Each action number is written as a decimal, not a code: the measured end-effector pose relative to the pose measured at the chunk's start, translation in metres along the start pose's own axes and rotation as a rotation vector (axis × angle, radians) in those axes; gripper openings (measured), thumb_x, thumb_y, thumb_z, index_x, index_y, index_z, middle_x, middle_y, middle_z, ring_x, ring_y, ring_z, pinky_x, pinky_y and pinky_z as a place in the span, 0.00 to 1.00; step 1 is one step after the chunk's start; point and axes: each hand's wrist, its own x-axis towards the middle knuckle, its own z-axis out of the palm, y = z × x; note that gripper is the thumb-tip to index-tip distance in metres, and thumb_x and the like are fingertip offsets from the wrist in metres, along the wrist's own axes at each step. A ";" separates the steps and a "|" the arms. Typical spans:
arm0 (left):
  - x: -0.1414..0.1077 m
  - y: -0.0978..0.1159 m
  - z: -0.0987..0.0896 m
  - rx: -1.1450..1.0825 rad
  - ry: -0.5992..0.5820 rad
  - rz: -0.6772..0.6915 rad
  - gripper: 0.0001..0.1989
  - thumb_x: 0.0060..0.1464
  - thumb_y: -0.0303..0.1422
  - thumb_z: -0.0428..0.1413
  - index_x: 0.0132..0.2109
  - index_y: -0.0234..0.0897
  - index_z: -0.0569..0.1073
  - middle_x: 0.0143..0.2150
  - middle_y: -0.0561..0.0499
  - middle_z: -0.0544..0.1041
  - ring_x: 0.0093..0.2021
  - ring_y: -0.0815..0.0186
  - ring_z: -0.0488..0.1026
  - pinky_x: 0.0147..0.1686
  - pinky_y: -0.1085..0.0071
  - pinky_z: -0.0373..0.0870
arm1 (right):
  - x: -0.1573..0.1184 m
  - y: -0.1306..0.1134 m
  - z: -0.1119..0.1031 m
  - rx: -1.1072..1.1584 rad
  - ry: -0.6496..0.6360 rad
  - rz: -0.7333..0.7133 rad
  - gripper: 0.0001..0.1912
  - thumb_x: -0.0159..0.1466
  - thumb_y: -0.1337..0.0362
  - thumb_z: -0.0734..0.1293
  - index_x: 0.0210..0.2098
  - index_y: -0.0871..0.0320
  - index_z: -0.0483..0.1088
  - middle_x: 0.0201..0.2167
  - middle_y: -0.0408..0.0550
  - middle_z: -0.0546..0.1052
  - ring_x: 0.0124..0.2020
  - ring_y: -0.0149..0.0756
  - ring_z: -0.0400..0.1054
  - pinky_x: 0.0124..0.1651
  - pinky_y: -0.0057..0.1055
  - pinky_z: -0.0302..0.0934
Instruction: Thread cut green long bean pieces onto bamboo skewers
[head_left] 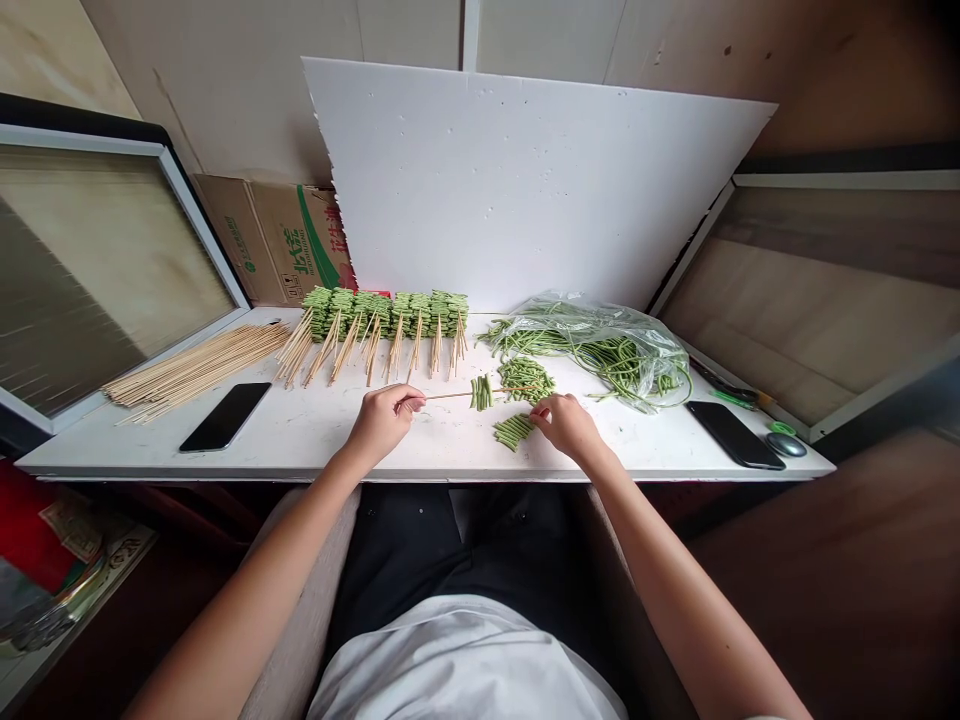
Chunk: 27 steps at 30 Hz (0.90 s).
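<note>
Head view: we see our left hand (382, 422) in a narrow pinch on the end of a thin wooden skewer (450, 395), with short green bean pieces (481, 393) threaded on it. Our right hand (566, 425) sits curled just beside a small bean bundle (514, 432); we cannot tell if it grips anything. Both hands are near the front edge of the white table (300, 445), with bare room between them and that edge. Along the table's back lie rows of finished bean skewers (382, 315) and a crinkly plastic bag (592, 345) of long, slender beans.
</note>
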 end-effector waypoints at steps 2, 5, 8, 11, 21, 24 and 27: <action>0.000 -0.001 0.000 0.023 0.008 0.014 0.09 0.63 0.30 0.56 0.39 0.38 0.82 0.32 0.50 0.83 0.31 0.64 0.79 0.36 0.70 0.74 | 0.001 0.000 -0.003 0.069 0.041 0.036 0.04 0.65 0.65 0.72 0.35 0.54 0.81 0.34 0.54 0.83 0.40 0.47 0.74 0.41 0.37 0.65; 0.000 0.000 -0.001 0.038 0.018 0.021 0.09 0.64 0.29 0.56 0.39 0.38 0.81 0.33 0.50 0.83 0.32 0.64 0.79 0.37 0.70 0.74 | 0.004 -0.001 -0.012 0.279 0.104 0.080 0.06 0.65 0.59 0.73 0.38 0.55 0.81 0.34 0.53 0.83 0.36 0.45 0.75 0.42 0.40 0.66; 0.000 0.001 -0.003 0.042 0.036 0.027 0.09 0.64 0.29 0.56 0.39 0.38 0.81 0.34 0.49 0.84 0.33 0.64 0.79 0.37 0.70 0.75 | 0.006 -0.004 -0.022 0.635 0.152 0.096 0.19 0.59 0.49 0.78 0.40 0.57 0.82 0.35 0.54 0.84 0.36 0.46 0.76 0.43 0.41 0.68; 0.001 0.003 -0.003 0.042 0.064 0.043 0.09 0.64 0.29 0.55 0.39 0.37 0.81 0.35 0.49 0.84 0.34 0.64 0.80 0.38 0.70 0.75 | 0.006 -0.010 -0.030 0.949 0.143 0.164 0.26 0.53 0.43 0.81 0.40 0.57 0.83 0.35 0.53 0.84 0.36 0.43 0.75 0.38 0.38 0.66; 0.001 0.013 -0.005 0.093 0.108 0.096 0.09 0.66 0.30 0.55 0.39 0.38 0.81 0.36 0.48 0.84 0.36 0.62 0.81 0.40 0.68 0.76 | 0.001 -0.031 -0.045 1.366 0.090 0.131 0.22 0.52 0.46 0.83 0.39 0.51 0.83 0.37 0.47 0.81 0.36 0.36 0.70 0.33 0.32 0.63; 0.001 0.019 -0.006 0.111 0.118 0.099 0.09 0.66 0.30 0.55 0.39 0.38 0.80 0.36 0.48 0.84 0.36 0.62 0.81 0.41 0.68 0.76 | 0.000 -0.036 -0.046 1.378 0.052 0.117 0.22 0.52 0.45 0.82 0.40 0.51 0.82 0.38 0.47 0.81 0.36 0.36 0.70 0.33 0.32 0.64; 0.001 0.023 -0.007 0.118 0.129 0.105 0.09 0.66 0.30 0.55 0.39 0.39 0.80 0.35 0.48 0.84 0.36 0.62 0.81 0.41 0.68 0.76 | -0.002 -0.040 -0.047 1.375 0.028 0.111 0.23 0.52 0.44 0.82 0.40 0.50 0.81 0.39 0.47 0.80 0.37 0.37 0.71 0.34 0.32 0.65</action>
